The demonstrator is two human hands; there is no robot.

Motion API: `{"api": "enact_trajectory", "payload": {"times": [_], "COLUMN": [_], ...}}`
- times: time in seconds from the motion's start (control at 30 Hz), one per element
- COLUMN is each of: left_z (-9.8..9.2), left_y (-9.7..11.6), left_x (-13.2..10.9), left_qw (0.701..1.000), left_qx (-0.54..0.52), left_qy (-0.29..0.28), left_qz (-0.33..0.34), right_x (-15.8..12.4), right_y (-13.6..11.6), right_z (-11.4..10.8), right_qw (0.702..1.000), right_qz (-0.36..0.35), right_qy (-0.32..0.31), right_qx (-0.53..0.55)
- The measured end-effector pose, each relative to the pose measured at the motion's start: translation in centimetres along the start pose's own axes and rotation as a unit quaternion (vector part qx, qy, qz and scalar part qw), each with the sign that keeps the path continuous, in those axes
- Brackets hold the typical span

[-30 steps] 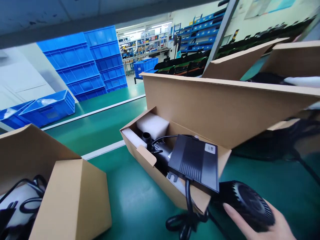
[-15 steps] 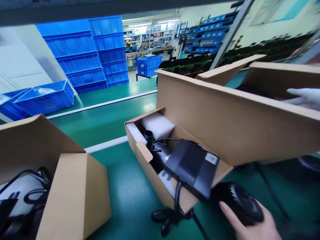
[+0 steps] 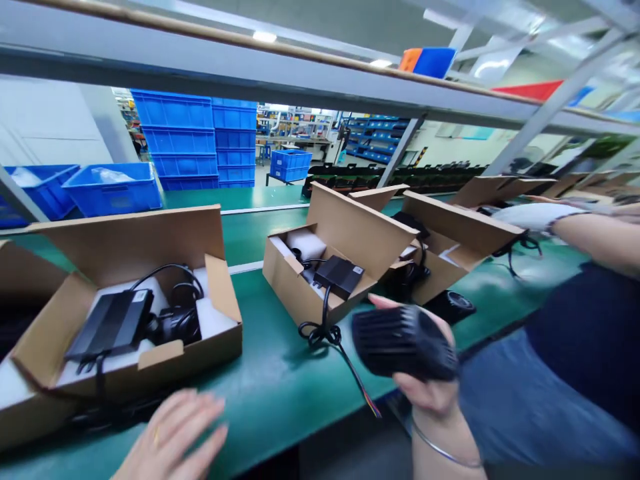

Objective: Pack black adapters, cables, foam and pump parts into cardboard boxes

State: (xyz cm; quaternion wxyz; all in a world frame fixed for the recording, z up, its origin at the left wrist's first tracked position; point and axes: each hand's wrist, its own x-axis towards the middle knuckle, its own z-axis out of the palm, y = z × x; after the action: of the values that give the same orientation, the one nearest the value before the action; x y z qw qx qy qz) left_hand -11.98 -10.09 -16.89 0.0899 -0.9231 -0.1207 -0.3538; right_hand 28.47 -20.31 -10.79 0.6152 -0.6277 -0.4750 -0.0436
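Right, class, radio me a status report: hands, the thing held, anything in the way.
Right hand shut on black finned unit, held clear of the belt. Left hand open, empty, by the near open box. Coiled cable lies between.

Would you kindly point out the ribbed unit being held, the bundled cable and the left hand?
held ribbed unit (image 3: 400,341), head view, ribbed side.
bundled cable (image 3: 319,333), head view, tied loops.
left hand (image 3: 173,432), head view, its middle.

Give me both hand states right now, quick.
Left hand: open, fingers spread, holding nothing, beside the near cardboard box.
Right hand: closed around a black ribbed unit.
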Motion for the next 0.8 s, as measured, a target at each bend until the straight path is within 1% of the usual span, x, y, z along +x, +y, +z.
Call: {"api": "enact_trajectory", "payload": {"times": [0.03, 0.07, 0.1, 0.13, 0.2, 0.23, 0.27, 0.33, 0.4, 0.5, 0.6, 0.67, 0.7, 0.8], "left_z": [-0.4, -0.7, -1.0, -1.2, -1.4, -1.5, -1.5, -1.4, -1.6, -2.0, -2.3, -2.3, -2.2, -2.0], "left_y": [-0.6, -1.1, -1.7, -2.3, -3.3, -3.7, -4.1, -4.7, -5.2, -5.8, -6.0, -6.0, -6.0, -6.2], "left_x": [2.0, 3.9, 5.6, 6.9, 8.1, 8.1, 8.0, 7.4, 7.0, 7.0, 7.2, 7.1, 7.0, 6.7], "left_qw": [0.999, 0.997, 0.993, 0.989, 0.978, 0.973, 0.970, 0.968, 0.967, 0.970, 0.973, 0.972, 0.972, 0.969], "left_qx": [0.014, 0.039, 0.073, 0.110, 0.170, 0.189, 0.199, 0.203, 0.202, 0.195, 0.188, 0.192, 0.195, 0.200], "left_qy": [0.037, 0.068, 0.080, 0.063, 0.011, -0.015, -0.036, -0.062, -0.079, -0.084, -0.089, -0.091, -0.093, -0.108], "left_qz": [-0.004, -0.016, -0.042, -0.078, -0.120, -0.129, -0.132, -0.135, -0.136, -0.117, -0.102, -0.098, -0.096, -0.095], "right_x": [1.1, 2.2, 3.2, 4.1, 5.2, 5.4, 5.4, 4.9, 4.1, 2.6, 0.3, -2.0, -3.4, -7.5], "right_y": [-2.5, -4.6, -6.3, -7.4, -8.2, -8.1, -7.8, -7.1, -6.8, -7.3, -8.8, -10.0, -10.6, -12.2], "right_z": [1.4, 3.1, 4.9, 6.7, 9.9, 11.2, 12.2, 13.3, 13.5, 12.8, 11.3, 10.1, 9.5, 8.4], "right_qw": [0.989, 0.964, 0.933, 0.894, 0.823, 0.797, 0.782, 0.777, 0.776, 0.780, 0.790, 0.805, 0.818, 0.861], "right_qz": [-0.054, -0.117, -0.161, -0.177, -0.163, -0.146, -0.133, -0.125, -0.120, -0.114, -0.111, -0.123, -0.140, -0.215], "right_qy": [-0.130, -0.211, -0.264, -0.313, -0.368, -0.381, -0.385, -0.368, -0.341, -0.311, -0.296, -0.284, -0.272, -0.227], "right_qx": [-0.039, -0.110, -0.182, -0.266, -0.401, -0.444, -0.472, -0.496, -0.517, -0.531, -0.525, -0.505, -0.486, -0.401]}}
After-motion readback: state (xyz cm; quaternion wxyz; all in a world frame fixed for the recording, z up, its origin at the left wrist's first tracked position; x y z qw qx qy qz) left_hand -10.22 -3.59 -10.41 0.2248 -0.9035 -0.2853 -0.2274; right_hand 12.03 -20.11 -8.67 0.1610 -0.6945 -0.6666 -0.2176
